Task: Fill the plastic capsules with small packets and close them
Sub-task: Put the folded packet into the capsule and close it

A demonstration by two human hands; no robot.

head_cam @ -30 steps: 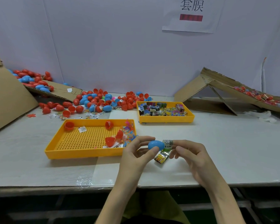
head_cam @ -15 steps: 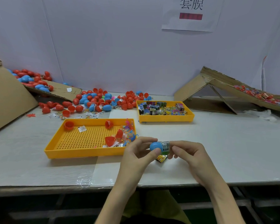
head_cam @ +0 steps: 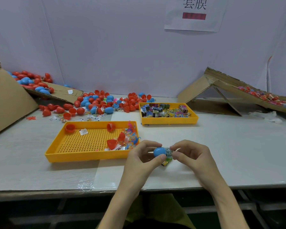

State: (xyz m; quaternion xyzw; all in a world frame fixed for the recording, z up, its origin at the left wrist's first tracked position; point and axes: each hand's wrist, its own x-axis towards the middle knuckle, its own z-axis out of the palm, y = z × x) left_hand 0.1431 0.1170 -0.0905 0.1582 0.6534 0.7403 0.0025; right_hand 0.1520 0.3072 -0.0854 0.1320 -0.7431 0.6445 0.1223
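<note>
We see two bare hands meeting just above the near edge of a pale grey tabletop (head_cam: 229, 146); our left hand (head_cam: 142, 160) has its grip closed, thumb below and fingertips above, on a small blue plastic capsule half (head_cam: 159, 151); our right hand (head_cam: 191, 156) pinches a small printed clear packet (head_cam: 169, 153) at the capsule's open mouth. The packet lies directly to the right of the blue half and looks partly pushed in; the capsule's long axis runs left to right, mouth toward the right hand, so we judge the coming push goes leftward along that axis, with the right hand the nearer one to do it. Another small yellow printed packet (head_cam: 165, 163) shows just under the hands; whether it is held or lying on the surface we cannot tell.

Beside the left hand sits a perforated yellow plastic tray (head_cam: 89, 156) holding red capsule halves (head_cam: 111, 144) and colourful bits; farther back, a second yellow tray (head_cam: 168, 120) is full of printed packets. Loose red and blue capsules (head_cam: 99, 103) are heaped along the pale wall (head_cam: 122, 47), with brown cardboard ramps (head_cam: 221, 90) at both sides and a paper sign (head_cam: 194, 14) above.
</note>
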